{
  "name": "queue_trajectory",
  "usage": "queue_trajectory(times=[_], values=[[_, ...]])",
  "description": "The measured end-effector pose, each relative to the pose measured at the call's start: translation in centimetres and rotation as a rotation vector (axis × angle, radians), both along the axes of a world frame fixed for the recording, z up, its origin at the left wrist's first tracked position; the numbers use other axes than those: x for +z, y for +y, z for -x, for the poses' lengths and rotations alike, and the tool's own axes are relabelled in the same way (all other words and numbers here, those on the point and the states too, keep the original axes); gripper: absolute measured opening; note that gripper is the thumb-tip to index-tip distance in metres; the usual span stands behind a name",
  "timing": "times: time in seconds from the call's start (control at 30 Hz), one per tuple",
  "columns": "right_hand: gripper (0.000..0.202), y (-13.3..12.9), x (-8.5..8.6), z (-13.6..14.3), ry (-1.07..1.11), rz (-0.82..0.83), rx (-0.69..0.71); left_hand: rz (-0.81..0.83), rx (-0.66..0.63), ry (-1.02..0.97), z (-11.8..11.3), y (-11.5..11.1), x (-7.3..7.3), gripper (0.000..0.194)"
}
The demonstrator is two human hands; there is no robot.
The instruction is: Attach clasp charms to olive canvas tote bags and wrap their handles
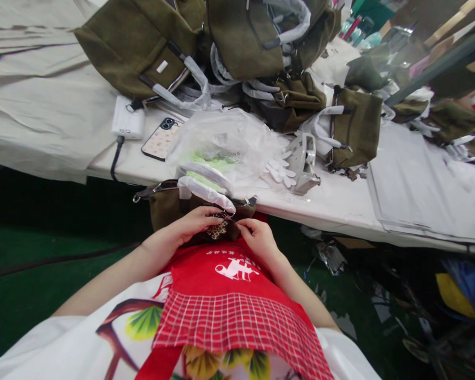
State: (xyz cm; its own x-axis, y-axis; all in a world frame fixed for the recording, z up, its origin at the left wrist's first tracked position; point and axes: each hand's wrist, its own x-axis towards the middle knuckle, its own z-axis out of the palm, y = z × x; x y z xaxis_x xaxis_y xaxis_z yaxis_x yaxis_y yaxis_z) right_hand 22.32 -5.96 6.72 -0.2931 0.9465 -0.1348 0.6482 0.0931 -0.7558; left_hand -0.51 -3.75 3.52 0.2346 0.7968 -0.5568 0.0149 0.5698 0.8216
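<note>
An olive-brown handbag [163, 210] rests against my red apron at the table's front edge, its handles [206, 191] wrapped in white film. A leopard-print charm [217, 230] hangs on the bag's front below a metal ring. My left hand [198, 221] has its thumb and finger pinched at the top of the charm. Just right of it, my right hand [257, 235] pinches too, at something thin by the ring that is too small to make out.
On the table [332, 211] ahead lie a clear plastic bag [229, 140], a phone [162, 138], a white power bank [128, 119] with a cable and a tape dispenser [303, 163]. Olive handbags [132, 47] are heaped behind. White sheets [419, 184] lie to the right.
</note>
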Motion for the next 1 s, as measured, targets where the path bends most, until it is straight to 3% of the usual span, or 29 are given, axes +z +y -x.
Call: queue_trajectory(times=[0.43,1.0], values=[[0.020,0.5,-0.5,0.3,0.001,-0.018,0.033,-0.112,0.097,0.076,-0.7,-0.2,0.3,0.028],[0.022,1.3,-1.2,0.3,0.040,-0.056,0.058,0.070,0.013,-0.036,-0.3,0.5,-0.1,0.042]])
